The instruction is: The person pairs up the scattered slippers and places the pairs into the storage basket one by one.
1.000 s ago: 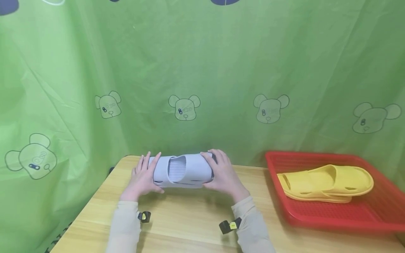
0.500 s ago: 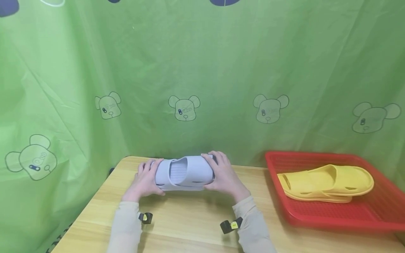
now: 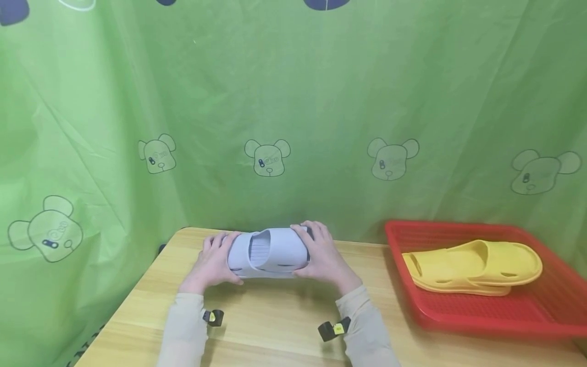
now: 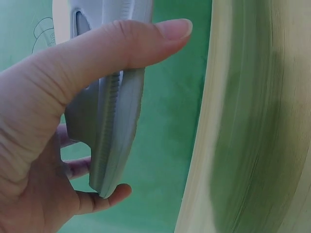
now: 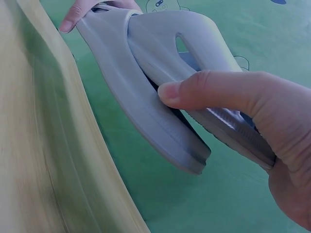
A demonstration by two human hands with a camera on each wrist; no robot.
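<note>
A pair of pale grey-blue slippers (image 3: 286, 250) is held between my two hands over the wooden table. One slipper is tucked into the other, with the soles one over the other in the right wrist view. My left hand (image 3: 212, 263) grips the left end, its thumb (image 4: 141, 43) lying across the side of the slipper (image 4: 127, 104). At the right end my right hand (image 3: 326, 261) grips the pair, the thumb (image 5: 204, 90) pressing near the gap between the two soles (image 5: 146, 111). The palms hide both ends in the head view.
To the right stands a red plastic basket (image 3: 440, 322) holding yellow slippers (image 3: 458, 262), also nested. The wooden table (image 3: 266, 326) ends at the back against a green curtain (image 3: 321, 102) with bear-head prints.
The left hand has moved a little right and down, and its fingers wrap further over the slipper's end. The pair looks slightly shorter and lower. The right hand has barely moved.
</note>
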